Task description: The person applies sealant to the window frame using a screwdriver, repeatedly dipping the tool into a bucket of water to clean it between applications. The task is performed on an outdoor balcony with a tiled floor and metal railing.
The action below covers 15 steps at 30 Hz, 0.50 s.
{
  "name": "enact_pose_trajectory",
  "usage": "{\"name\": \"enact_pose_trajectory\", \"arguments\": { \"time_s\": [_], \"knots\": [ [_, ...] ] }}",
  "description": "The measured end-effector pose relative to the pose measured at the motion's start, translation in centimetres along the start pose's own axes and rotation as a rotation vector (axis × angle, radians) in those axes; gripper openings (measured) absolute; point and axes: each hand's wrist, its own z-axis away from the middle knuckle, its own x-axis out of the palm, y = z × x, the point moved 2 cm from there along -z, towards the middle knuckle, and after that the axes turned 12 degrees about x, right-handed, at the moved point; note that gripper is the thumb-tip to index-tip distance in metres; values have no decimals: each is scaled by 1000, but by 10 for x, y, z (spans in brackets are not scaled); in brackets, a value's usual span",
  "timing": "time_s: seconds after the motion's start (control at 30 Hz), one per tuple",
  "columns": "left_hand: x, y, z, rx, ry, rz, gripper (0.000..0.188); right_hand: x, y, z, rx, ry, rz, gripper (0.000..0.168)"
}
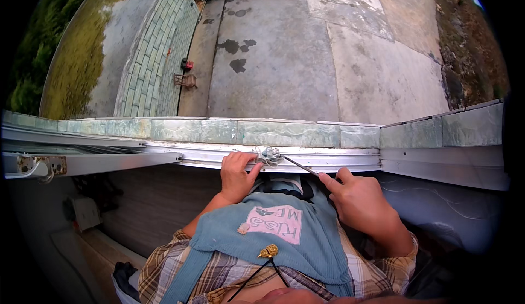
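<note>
On the aluminium window track [328, 155] lies a tangled wad of pale string or cloth [270, 155]. My left hand [238, 174] is at its left side, with the thumb and forefinger pinching its edge. My right hand [359, 197] grips a thin dark metal rod tool [301, 165], possibly a screwdriver; the handle is hidden inside the fist. The forefinger lies along the shaft, which slants up and left, and its tip meets the right side of the wad.
A sliding window sash [123, 162] with a rusty latch [41, 167] stands at left. Beyond the track runs a stone-tiled ledge [287, 134], with a concrete yard [275, 57] far below. Down there a wooden chair [186, 80] stands by a tiled wall [154, 57]. My blue apron [279, 205] is close to the track.
</note>
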Motion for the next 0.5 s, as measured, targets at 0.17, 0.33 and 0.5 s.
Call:
{"name": "enact_pose_trajectory", "arguments": {
  "time_s": [0.17, 0.33, 0.5],
  "knots": [
    [4, -4, -2, -12, -9, 30, 18, 3, 0, 1, 45, -40, -29, 46],
    [7, -8, -4, 2, -14, 26, 14, 11, 1, -5, 33, -51, -29, 56],
    [7, -9, -5, 32, -49, 13, 17, 13, -3, -12, 35, -102, -5, 59]
  ]
}}
